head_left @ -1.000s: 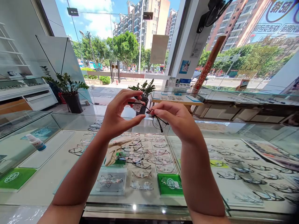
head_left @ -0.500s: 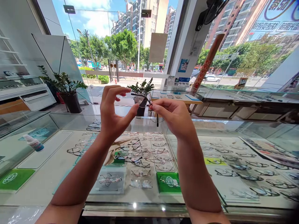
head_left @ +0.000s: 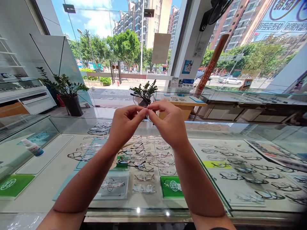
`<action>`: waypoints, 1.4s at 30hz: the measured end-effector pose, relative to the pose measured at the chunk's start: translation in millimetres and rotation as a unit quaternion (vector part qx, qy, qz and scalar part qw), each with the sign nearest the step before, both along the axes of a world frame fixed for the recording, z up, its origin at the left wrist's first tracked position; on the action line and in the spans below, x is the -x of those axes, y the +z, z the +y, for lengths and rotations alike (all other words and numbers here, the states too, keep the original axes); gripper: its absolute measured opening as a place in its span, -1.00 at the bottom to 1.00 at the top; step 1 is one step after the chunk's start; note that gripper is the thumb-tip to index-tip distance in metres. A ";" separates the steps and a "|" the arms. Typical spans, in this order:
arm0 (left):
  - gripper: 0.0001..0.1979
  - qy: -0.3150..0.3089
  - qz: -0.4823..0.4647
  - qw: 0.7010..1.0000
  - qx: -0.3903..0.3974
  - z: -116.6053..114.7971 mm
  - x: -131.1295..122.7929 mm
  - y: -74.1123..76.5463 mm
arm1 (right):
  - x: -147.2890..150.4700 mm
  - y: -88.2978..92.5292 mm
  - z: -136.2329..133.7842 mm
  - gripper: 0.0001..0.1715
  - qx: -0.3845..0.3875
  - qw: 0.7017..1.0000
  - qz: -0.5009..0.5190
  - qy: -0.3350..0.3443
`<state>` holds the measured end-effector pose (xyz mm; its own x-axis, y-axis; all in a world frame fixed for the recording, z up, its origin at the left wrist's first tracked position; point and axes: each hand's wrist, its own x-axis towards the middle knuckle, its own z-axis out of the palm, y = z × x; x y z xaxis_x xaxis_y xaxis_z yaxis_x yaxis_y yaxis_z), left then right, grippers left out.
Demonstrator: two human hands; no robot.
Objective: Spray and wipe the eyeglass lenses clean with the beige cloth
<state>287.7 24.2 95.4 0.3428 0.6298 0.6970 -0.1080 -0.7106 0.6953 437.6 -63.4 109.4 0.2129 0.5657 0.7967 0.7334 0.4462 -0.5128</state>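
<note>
A pair of thin dark-framed eyeglasses (head_left: 141, 97) is held up in front of me, above the glass counter. My right hand (head_left: 169, 124) is closed in a pinch on the frame. Thumb and fingers of my left hand (head_left: 126, 125) are also pinched at the frame, their tips meeting those of my right hand. One temple with its dark tip points up and left beyond the fingers. Most of the frame and the lenses are hidden behind both hands.
Under my arms, the glass display counter (head_left: 141, 213) holds several rows of eyeglasses. A white spray bottle (head_left: 33, 147) and a green cloth (head_left: 16, 186) lie at the left. Beyond stand potted plants (head_left: 74, 103), a wooden table (head_left: 184, 103) and glass doors.
My left hand has gone from spread fingers to a pinch on the eyeglasses, moving right and down to meet my right hand. My right hand has shifted slightly left with the frame.
</note>
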 end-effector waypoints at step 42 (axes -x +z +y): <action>-0.67 0.048 0.590 0.794 -0.137 0.4 -95.4 -126.1 | -8.3 18.9 -24.5 -0.84 0.087 0.996 -0.005 -0.023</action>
